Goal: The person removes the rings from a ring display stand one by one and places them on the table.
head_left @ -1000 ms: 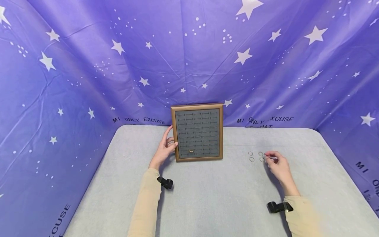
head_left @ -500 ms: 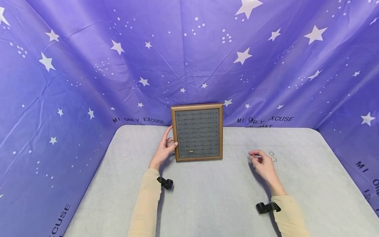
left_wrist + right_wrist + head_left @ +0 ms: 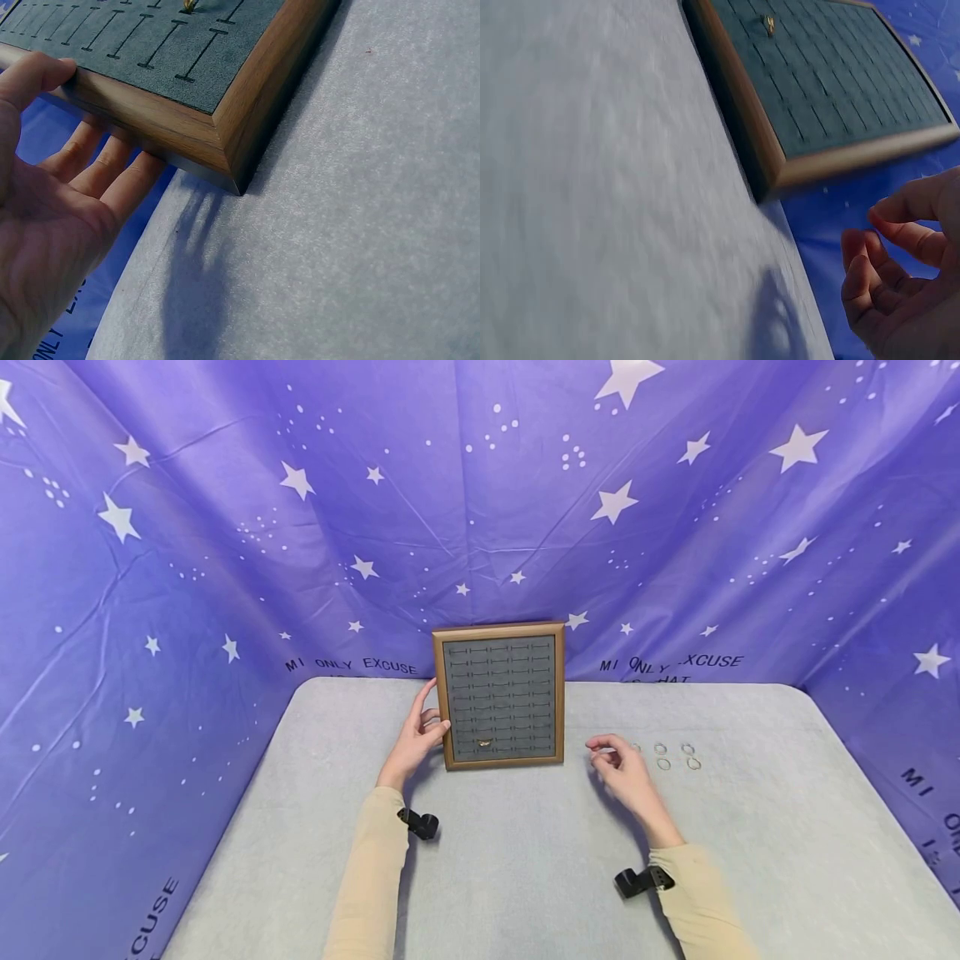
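Starry drapes are backing your grey table (image 3: 525, 877). Your left hand (image 3: 415, 745), fingers straight, is steadying the tray (image 3: 501, 695) at 12 o'clock; your right hand (image 3: 624, 775) is curling, contents unclear, rings (image 3: 663, 757) at 3 o'clock.

Your right hand (image 3: 626, 772) has travelled left across the table (image 3: 525, 860): a second ago it was at the right end of the loose rings (image 3: 663, 756), half a second ago over their left end, now it's clear of them and close to the tray (image 3: 501, 695)'s right edge. Rings it covered are back in view. Fingers curled with thumb to fingertips; can't tell if they pinch a ring.
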Tool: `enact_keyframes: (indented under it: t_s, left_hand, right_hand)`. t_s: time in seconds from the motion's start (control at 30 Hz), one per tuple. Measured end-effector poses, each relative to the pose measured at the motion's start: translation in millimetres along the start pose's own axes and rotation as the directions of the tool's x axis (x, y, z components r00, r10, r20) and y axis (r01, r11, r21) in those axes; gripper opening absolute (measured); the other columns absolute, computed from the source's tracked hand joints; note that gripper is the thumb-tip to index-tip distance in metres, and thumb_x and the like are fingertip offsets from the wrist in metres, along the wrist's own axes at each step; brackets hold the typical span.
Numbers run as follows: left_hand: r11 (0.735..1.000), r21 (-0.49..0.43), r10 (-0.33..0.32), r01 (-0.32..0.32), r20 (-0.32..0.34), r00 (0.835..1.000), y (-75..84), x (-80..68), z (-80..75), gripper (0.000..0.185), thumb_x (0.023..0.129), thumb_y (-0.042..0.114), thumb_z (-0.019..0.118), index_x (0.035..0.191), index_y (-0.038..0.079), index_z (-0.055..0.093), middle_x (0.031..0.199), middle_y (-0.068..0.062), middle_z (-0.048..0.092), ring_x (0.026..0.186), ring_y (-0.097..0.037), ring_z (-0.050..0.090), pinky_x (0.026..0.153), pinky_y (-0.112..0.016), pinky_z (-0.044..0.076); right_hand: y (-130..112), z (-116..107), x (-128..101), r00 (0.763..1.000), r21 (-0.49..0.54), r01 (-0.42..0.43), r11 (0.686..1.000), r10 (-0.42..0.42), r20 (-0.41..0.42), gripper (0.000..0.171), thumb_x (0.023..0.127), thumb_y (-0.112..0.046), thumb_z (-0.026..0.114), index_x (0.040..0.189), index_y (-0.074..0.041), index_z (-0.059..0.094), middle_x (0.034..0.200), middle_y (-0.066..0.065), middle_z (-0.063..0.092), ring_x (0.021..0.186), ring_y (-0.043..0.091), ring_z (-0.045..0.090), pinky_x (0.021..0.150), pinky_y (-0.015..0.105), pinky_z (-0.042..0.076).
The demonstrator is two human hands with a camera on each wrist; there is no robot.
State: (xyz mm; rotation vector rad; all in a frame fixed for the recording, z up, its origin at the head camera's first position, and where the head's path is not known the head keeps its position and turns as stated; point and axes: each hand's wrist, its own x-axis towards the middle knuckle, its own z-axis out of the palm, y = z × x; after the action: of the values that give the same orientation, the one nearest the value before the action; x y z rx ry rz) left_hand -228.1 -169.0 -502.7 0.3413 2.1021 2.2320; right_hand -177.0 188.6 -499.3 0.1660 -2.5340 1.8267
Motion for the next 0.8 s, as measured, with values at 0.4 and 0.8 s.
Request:
enact_keyframes:
  t_s: [0.4,0.8]
  left_hand:
    - [0.999,0.032,0.025,-0.025,-0.022,0.999,-1.1,0.0,1.6,0.079,0.093,-0.006,0.056,0.156,0.025,0.019,0.109,-0.017,0.056,0.092,-0.018,0.06,0.074,-0.032,0.054]
    - [1.0,0.017,-0.006,0.006,0.009,1.0,19.7,-6.4,4.9,0.078,0.093,-0.008,0.054,0.156,0.017,0.016,0.11,-0.018,0.056,0.093,-0.021,0.059,0.078,-0.036,0.053]
  right_hand:
    - [-31.0,35.6,3.8,0.997,-0.005,0.057,0.998,-0.056,0.051,0.019,0.088,0.011,0.056,0.107,0.01,0.06,0.087,0.027,0.061,0.062,0.026,0.056,0.049,0.023,0.045]
    - [-70.9,63.8,0.9,0.986,0.0,0.139,0.99,-0.138,0.092,0.015,0.086,0.014,0.057,0.101,0.015,0.059,0.099,0.027,0.059,0.08,0.03,0.058,0.063,0.021,0.048]
